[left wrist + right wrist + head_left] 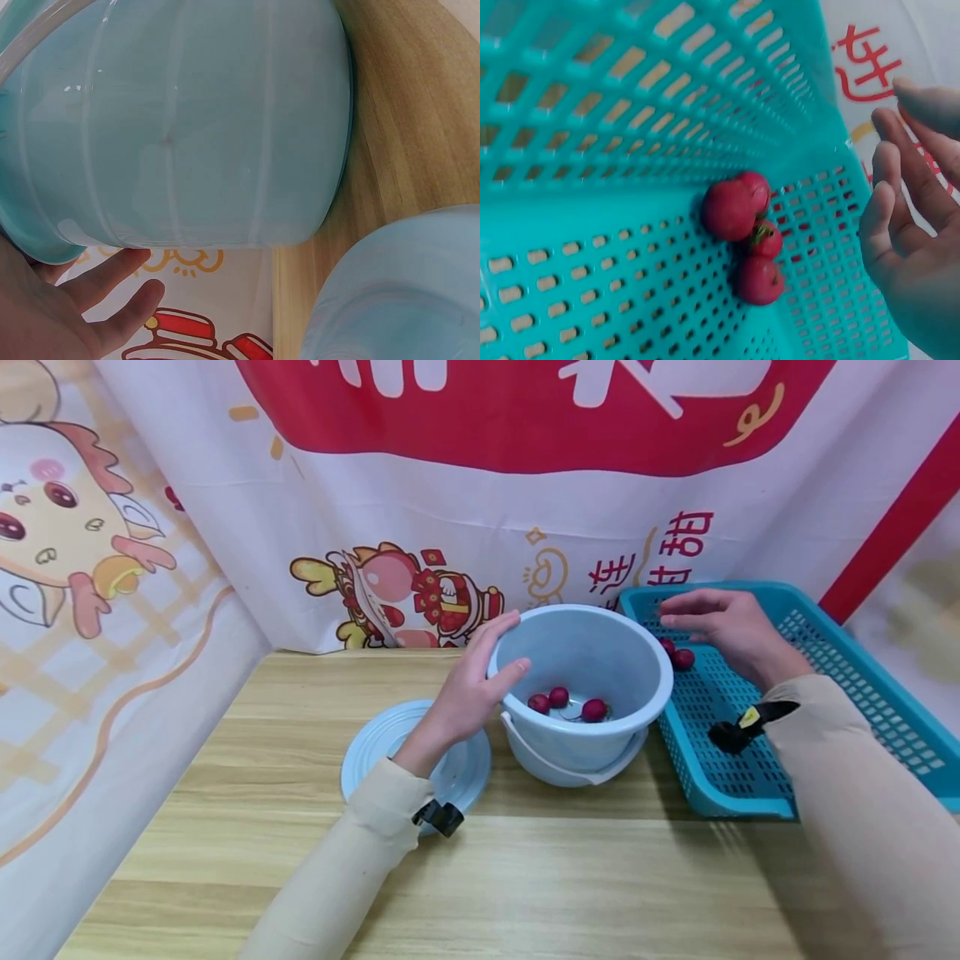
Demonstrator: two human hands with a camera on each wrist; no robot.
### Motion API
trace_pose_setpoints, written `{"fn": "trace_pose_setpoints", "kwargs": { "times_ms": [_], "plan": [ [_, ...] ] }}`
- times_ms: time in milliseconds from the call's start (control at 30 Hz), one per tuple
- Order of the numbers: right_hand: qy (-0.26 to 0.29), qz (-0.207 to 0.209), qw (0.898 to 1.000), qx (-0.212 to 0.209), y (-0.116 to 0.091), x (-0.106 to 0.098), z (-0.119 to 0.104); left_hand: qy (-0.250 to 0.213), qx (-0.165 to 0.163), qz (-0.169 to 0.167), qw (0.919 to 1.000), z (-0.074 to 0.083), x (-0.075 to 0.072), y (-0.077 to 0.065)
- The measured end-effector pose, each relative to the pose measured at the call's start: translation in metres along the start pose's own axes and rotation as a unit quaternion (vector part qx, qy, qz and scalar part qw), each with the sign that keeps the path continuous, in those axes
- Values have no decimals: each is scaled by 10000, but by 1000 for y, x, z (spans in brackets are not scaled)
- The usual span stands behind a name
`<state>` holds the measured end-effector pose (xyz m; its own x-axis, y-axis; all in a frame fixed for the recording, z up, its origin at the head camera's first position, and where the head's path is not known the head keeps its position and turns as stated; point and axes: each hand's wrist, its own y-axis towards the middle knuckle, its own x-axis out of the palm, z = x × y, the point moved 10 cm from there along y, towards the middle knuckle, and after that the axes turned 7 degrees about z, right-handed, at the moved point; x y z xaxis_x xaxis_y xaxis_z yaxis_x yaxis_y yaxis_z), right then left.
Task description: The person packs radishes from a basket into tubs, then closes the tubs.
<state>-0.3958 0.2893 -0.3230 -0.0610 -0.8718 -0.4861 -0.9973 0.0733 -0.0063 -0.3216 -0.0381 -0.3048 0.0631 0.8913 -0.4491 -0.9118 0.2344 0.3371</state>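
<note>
A light blue bucket (577, 760) stands upright on the table with three red radishes (594, 710) at its bottom. My left hand (474, 681) holds the bucket's near-left rim, thumb over the inner side and fingers along the outside; the left wrist view shows its spread fingers by the outer wall. To the right, my right hand (723, 631) hovers over the back left of a teal basket (686, 760), fingers bent loosely around nothing. Below it, several radishes (759, 281) cluster in the basket's corner, partly hidden by that hand in the head view.
A round light blue lid (468, 768) lies on the wooden table (247, 785) left of the bucket, partly under my left forearm. The basket's left wall stands close beside the bucket. A printed cloth (450, 502) hangs behind the table.
</note>
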Motion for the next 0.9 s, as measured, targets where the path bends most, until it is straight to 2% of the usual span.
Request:
{"fn": "trace_pose_setpoints", "kwargs": {
  "times_ms": [233, 467, 900],
  "plan": [
    [-403, -140, 9987, 281, 8, 1, 21, -5, 12, 3, 10000, 1, 0, 0],
    [-815, -524, 9947, 347, 10, 9, 36, -49, 23, -12, 10000, 2, 0, -1],
    [-1166, -972, 9871, 501, 9, 18, 49, -24, 15, 0, 10000, 1, 0, 0]
  ]
}}
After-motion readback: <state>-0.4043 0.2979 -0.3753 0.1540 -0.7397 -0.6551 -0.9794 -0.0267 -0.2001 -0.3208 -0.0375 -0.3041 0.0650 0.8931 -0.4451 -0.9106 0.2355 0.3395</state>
